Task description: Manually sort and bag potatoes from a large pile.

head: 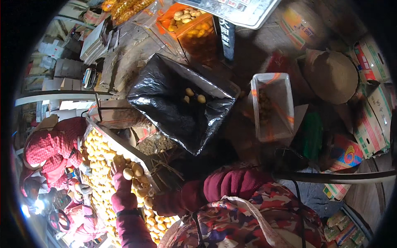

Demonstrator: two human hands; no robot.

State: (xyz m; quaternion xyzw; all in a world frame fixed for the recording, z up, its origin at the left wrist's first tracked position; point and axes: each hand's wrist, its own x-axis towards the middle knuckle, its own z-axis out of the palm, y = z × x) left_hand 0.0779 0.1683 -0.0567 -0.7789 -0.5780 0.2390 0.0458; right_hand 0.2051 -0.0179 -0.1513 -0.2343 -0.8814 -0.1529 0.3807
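A long sorting table heaped with potatoes point(96, 148) runs along the left, lit brightly. My left hand point(118, 163) reaches in among the potatoes near the table's raised edge point(124, 144). Whether its fingers grip one cannot be told. Larger potatoes point(137, 170) lie just beside it, along that edge. My right arm crosses in front of my body to the same heap; the right hand point(149, 202) is at the near potatoes, mostly in shade, and its grip is unclear. Beyond the table, a black plastic bag point(161, 90) lies spread open with a few potatoes point(201, 99) inside.
A pale plastic-lined crate point(290, 102) holds small potatoes at its bottom. An orange bag point(198, 34) full of potatoes stands near a scale point(248, 12). Cartons point(372, 121) line the right. Co-workers in red point(49, 148) stand across the table. Stacked cardboard point(96, 43) lies at upper left.
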